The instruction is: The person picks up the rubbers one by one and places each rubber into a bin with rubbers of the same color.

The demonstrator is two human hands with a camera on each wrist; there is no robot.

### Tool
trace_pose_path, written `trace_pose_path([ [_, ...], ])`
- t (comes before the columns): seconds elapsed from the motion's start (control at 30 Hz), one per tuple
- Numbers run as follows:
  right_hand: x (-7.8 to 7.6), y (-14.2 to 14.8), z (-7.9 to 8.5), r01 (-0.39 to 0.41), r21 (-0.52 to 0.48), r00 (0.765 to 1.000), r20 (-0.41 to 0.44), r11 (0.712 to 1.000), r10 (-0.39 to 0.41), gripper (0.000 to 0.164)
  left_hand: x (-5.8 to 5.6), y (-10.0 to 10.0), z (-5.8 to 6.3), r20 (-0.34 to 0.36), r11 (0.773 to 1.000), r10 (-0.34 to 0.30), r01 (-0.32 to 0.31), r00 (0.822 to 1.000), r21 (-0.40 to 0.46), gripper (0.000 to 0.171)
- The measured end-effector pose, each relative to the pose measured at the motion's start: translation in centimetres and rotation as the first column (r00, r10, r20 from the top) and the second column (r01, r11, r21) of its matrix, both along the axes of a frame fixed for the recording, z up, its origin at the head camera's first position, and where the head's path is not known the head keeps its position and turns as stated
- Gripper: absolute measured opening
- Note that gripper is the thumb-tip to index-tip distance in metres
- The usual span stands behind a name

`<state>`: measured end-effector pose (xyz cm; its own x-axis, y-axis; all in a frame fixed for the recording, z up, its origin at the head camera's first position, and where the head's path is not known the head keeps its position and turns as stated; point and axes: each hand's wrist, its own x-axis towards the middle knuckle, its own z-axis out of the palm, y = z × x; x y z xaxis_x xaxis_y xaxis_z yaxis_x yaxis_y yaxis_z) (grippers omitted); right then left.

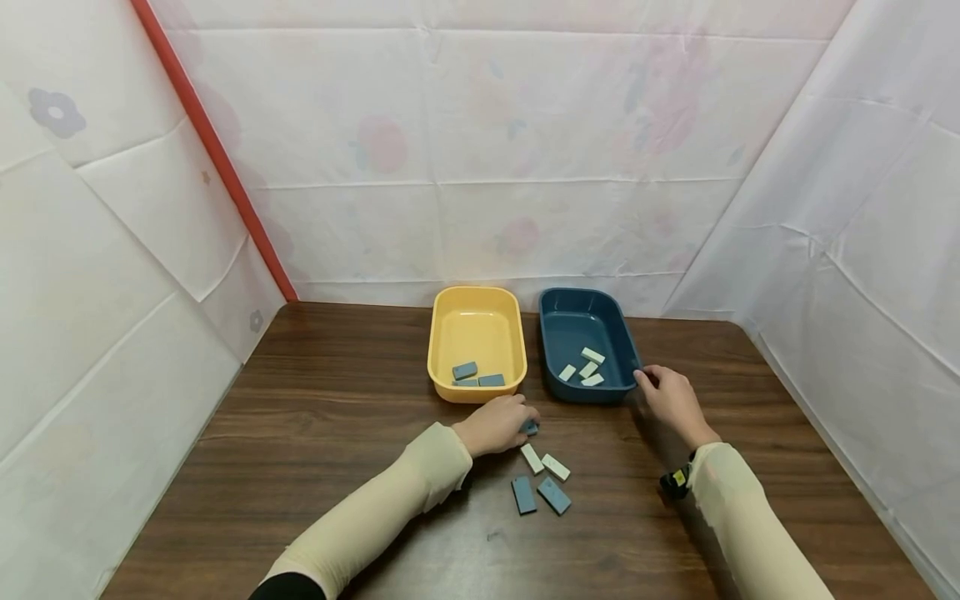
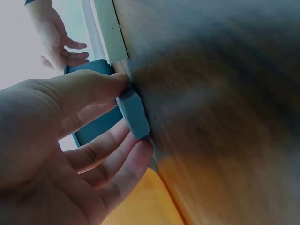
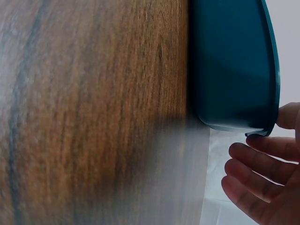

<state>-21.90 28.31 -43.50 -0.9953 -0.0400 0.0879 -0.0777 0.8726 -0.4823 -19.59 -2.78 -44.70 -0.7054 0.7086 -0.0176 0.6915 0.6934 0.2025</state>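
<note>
A pale cream, cloth-like left sleeve (image 1: pixel 352 533) covers the forearm, smooth along its length and creased towards the wrist, where it ends in a wide, loose cuff with an uneven edge. At its near end shows a rounded patch of plain black material (image 1: pixel 288 587). A matching pale cream right sleeve (image 1: pixel 753 521) has a similarly wrinkled, baggy cuff. Beside that cuff sits a small black wrist-worn device (image 1: pixel 675 482) with a bright yellow mark. The left hand (image 1: pixel 495 425) and right hand (image 1: pixel 672 404) are bare.
</note>
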Motion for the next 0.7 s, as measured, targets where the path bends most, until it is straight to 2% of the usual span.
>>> trace_pose_path([
  [0.2, 0.0, 0.0, 0.0, 0.003, -0.002, 1.0, -0.008, 1.0, -0.003, 0.048, 0.3, -0.3, 0.6, 0.031, 0.999, -0.003, 0.001, 1.0, 0.048, 0.029],
  [0.43, -0.1, 0.0, 0.1, 0.007, 0.007, 1.0, -0.004, 1.0, -0.007, 0.049, 0.5, -0.5, 1.8, 0.021, 0.992, -0.017, 0.015, 1.0, 0.124, 0.03],
  [0.7, 0.1, -0.1, 0.0, -0.004, 0.017, 1.0, -0.01, 1.0, 0.004, 0.048, 0.8, -1.1, 3.1, 0.034, 0.983, 0.009, -0.015, 0.999, 0.182, 0.031],
])
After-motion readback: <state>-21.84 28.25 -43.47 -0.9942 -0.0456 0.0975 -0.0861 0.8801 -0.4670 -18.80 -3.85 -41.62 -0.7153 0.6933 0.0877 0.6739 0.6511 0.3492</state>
